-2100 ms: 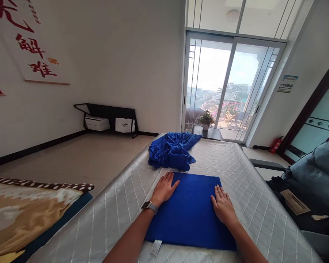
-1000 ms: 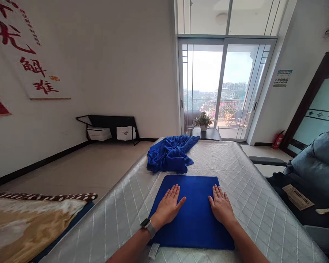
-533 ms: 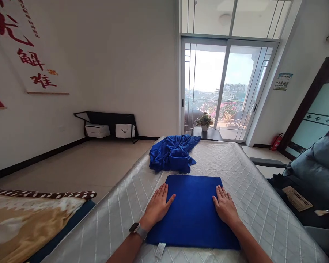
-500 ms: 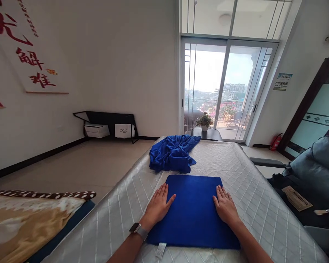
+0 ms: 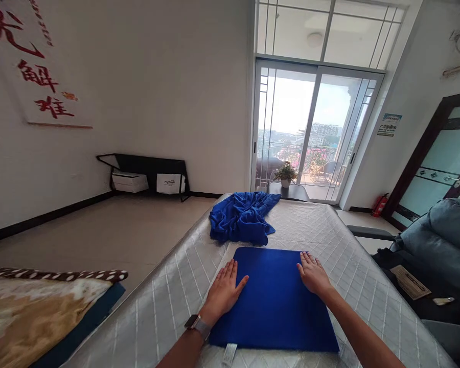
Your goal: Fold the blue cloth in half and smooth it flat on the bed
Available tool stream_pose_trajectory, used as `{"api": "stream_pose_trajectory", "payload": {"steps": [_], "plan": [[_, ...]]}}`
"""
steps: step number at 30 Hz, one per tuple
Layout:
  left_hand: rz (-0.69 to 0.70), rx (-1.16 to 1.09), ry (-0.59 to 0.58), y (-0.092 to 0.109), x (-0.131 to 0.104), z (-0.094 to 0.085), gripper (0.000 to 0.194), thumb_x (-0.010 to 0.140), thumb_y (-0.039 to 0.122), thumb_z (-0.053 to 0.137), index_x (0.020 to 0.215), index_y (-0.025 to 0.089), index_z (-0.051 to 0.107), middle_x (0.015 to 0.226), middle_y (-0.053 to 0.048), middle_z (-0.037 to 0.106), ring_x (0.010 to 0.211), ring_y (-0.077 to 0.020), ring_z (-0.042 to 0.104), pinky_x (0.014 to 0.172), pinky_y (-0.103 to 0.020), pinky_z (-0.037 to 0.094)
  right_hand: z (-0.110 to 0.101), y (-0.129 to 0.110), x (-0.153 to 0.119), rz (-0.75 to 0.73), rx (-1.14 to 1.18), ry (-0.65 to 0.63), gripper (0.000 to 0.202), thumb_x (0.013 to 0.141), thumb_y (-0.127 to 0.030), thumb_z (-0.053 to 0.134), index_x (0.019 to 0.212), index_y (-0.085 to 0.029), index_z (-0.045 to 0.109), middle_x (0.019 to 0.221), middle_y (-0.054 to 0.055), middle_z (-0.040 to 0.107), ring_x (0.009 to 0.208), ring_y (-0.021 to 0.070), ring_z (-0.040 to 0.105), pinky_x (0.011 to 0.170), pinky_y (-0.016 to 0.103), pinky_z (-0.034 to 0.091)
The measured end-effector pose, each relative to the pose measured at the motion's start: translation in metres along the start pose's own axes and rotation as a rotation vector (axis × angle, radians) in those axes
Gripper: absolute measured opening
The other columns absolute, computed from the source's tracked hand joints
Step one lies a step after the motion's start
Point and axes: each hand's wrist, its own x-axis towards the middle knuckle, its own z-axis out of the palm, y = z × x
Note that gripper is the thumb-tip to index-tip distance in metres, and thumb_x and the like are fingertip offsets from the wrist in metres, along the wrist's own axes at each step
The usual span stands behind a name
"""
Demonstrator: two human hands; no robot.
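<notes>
A flat blue cloth (image 5: 274,301), roughly square, lies on the silvery quilted surface (image 5: 168,301), with a white tag (image 5: 230,353) sticking out at its near edge. My left hand (image 5: 224,290) rests flat on its left edge, fingers stretched out, a watch on the wrist. On the upper right corner of the cloth lies my right hand (image 5: 313,273), palm down with extended fingers. Neither hand holds anything. Just beyond the flat cloth sits a crumpled blue cloth (image 5: 241,219) in a loose heap.
At the left is a brown and cream blanket (image 5: 42,317). A dark sofa (image 5: 440,235) with a cardboard piece (image 5: 411,282) stands at the right. Behind the quilted surface, a potted plant (image 5: 285,175) is on a small dark table (image 5: 291,192).
My right hand has slid forward along the cloth's right edge to its far corner. My left hand stays at the left edge. The view has shifted slightly.
</notes>
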Motion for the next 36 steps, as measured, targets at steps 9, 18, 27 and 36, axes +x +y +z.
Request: {"api": "stream_pose_trajectory", "payload": {"steps": [9,18,27,36], "plan": [[-0.006,0.036,-0.03,0.003,0.002,-0.002,0.086,0.098,0.066,0.017,0.153,0.0,0.025,0.16,-0.019,0.021,0.149,-0.0272,0.02,0.122,-0.044,0.019,0.029,0.018,0.027,0.067,0.093,0.055,0.066,0.101,-0.046,0.017,0.157,-0.011,0.02,0.163,0.006,0.019,0.151,0.0177,0.012,0.121,0.035,0.007],[0.01,0.06,-0.007,0.008,0.002,0.001,0.08,0.098,0.063,0.022,0.154,0.005,0.028,0.16,-0.018,0.025,0.148,-0.0274,0.024,0.12,-0.045,0.021,0.032,0.025,0.028,0.048,0.123,0.078,0.066,0.1,-0.044,0.018,0.157,-0.011,0.021,0.163,0.007,0.021,0.151,0.0188,0.014,0.121,0.036,0.008],[-0.108,0.23,0.011,0.029,0.031,-0.007,0.083,0.095,0.065,0.024,0.145,0.001,0.044,0.151,-0.023,0.042,0.143,-0.0362,0.035,0.117,-0.05,0.024,0.03,0.03,0.026,0.039,0.142,0.086,0.065,0.1,-0.043,0.019,0.157,-0.01,0.02,0.163,0.006,0.016,0.151,0.0197,0.013,0.121,0.036,0.007],[0.377,-0.09,-0.003,0.183,0.08,0.021,0.057,0.103,0.05,0.026,0.138,0.016,0.056,0.143,-0.012,0.055,0.135,-0.0248,0.048,0.114,-0.041,0.035,0.03,0.032,0.023,0.022,0.137,0.108,0.063,0.1,-0.038,0.02,0.156,-0.01,0.022,0.163,0.007,0.019,0.15,0.0199,0.016,0.121,0.037,0.01]]}}
